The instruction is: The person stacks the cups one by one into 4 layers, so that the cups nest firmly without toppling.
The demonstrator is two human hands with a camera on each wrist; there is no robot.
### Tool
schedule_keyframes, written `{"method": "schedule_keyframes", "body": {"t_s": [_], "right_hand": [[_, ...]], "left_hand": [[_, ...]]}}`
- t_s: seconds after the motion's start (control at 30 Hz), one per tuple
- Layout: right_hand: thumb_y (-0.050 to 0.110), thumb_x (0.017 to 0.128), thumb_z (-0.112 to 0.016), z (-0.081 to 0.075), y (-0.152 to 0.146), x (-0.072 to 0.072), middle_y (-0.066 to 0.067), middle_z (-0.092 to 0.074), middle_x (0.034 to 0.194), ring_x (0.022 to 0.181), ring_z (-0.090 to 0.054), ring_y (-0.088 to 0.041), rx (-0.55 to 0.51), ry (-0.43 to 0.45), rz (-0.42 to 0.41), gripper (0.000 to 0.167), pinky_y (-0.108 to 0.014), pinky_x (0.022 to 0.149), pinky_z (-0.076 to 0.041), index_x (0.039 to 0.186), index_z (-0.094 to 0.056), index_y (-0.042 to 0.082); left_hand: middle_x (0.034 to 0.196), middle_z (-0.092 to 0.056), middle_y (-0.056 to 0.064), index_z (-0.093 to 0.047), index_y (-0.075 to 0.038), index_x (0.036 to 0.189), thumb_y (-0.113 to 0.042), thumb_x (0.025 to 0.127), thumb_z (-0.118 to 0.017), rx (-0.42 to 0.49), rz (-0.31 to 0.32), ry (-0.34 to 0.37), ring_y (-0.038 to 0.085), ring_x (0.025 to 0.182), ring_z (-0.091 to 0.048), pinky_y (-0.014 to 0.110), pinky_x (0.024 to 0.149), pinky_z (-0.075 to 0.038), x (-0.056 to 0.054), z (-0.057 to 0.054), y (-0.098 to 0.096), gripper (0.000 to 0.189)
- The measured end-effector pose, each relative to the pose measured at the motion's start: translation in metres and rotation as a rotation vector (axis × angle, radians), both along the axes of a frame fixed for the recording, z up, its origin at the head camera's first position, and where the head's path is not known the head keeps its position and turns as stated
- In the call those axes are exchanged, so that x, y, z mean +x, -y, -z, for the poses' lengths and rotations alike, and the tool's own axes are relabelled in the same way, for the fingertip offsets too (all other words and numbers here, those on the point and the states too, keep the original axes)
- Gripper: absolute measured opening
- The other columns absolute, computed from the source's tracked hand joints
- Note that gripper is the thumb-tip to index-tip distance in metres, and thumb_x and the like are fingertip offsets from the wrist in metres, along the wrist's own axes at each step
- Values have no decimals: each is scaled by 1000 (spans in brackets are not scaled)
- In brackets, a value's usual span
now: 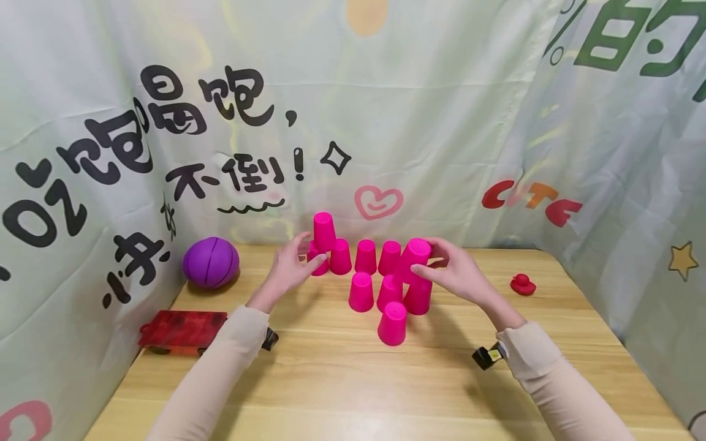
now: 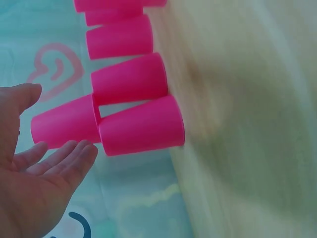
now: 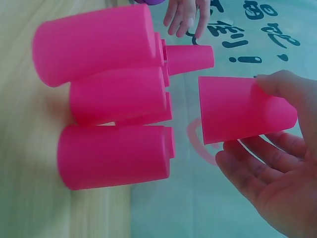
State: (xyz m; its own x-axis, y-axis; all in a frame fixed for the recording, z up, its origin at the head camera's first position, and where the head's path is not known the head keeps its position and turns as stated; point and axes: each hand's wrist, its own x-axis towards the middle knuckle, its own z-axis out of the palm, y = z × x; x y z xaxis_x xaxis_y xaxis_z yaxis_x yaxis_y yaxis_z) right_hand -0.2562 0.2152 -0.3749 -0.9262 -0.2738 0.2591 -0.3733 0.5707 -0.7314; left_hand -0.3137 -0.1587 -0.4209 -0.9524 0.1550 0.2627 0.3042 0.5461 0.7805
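Several pink cups stand upside down on the wooden table. At the left, one cup rests on top of two others, and my left hand is beside it. In the left wrist view my fingers are extended right at this top cup, with the thumb apart from it. My right hand holds another pink cup between thumb and fingers, mouth down. A gap shows between that cup and the standing cups in the right wrist view. One cup stands nearest to me, in front of a row of three.
A purple ball sits at the back left, with a red cart-like toy in front of it. On the right lies a small red object. A printed curtain encloses the back and sides of the table.
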Motion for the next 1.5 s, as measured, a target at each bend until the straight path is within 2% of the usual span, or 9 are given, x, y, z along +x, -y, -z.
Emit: {"method": "schedule_keyframes", "body": {"t_s": [0.07,0.3,0.47,0.6,0.83,1.0,1.13,1.23,1.5], "right_hand": [[30,91,-84,-2,3,-8,-10,-69,131,110,-71,-32,-17,12,3,64,-31,86,-63,146,-58,12],[32,92,-83,-4,12,-34,-12,-70,123,105,-71,-32,-16,35,31,63,-34,84,-62,147,-57,12],[28,93,-81,-3,19,-51,-13,-71,124,110,-70,-32,-16,50,38,60,-39,88,-60,145,-58,10],[28,94,-80,-2,25,-63,-14,-69,126,115,-69,-33,-21,86,46,61,-41,90,-61,147,-56,8],[27,95,-78,0,37,-85,-18,-66,132,119,-66,-37,-34,99,40,64,-45,94,-61,148,-53,3],[22,95,-77,4,45,-95,-20,-67,129,115,-67,-38,-21,88,31,57,-48,95,-61,144,-55,0],[21,96,-77,6,50,-100,-21,-67,127,114,-67,-39,-10,100,19,55,-48,94,-61,142,-55,0],[20,96,-77,7,52,-102,-22,-66,128,116,-66,-41,-8,115,10,57,-48,95,-61,143,-53,-2],[20,97,-75,7,54,-108,-22,-66,129,117,-65,-39,6,112,10,58,-49,96,-61,146,-52,-1]], "left_hand": [[139,-66,27,-46,-4,153,-28,95,-78,2,20,-4,47,126,-66,58,102,-58,5,3,-2,70],[130,-69,29,-51,-1,147,-24,93,-81,-18,90,-50,45,117,-71,55,96,-62,19,16,-10,65],[123,-72,28,-54,-2,144,-21,93,-80,-1,140,-48,44,111,-73,56,99,-60,25,25,-17,59],[121,-73,25,-54,-2,144,-22,94,-79,-3,175,-51,41,107,-75,54,95,-62,30,32,-23,60],[124,-73,21,-56,-5,143,-24,93,-81,19,207,-19,41,113,-72,53,98,-61,36,44,-37,59],[137,-67,22,-56,-4,144,-26,93,-80,30,232,-3,40,122,-69,55,105,-58,39,49,-49,60],[134,-68,21,-56,-4,144,-27,93,-81,11,236,-17,40,120,-70,53,103,-59,40,51,-58,62],[131,-70,16,-56,-5,144,-28,93,-82,0,236,-27,37,117,-71,50,100,-61,42,52,-64,62],[129,-72,11,-56,-5,143,-23,93,-82,28,249,-35,31,115,-72,45,98,-62,42,57,-74,59]]}}
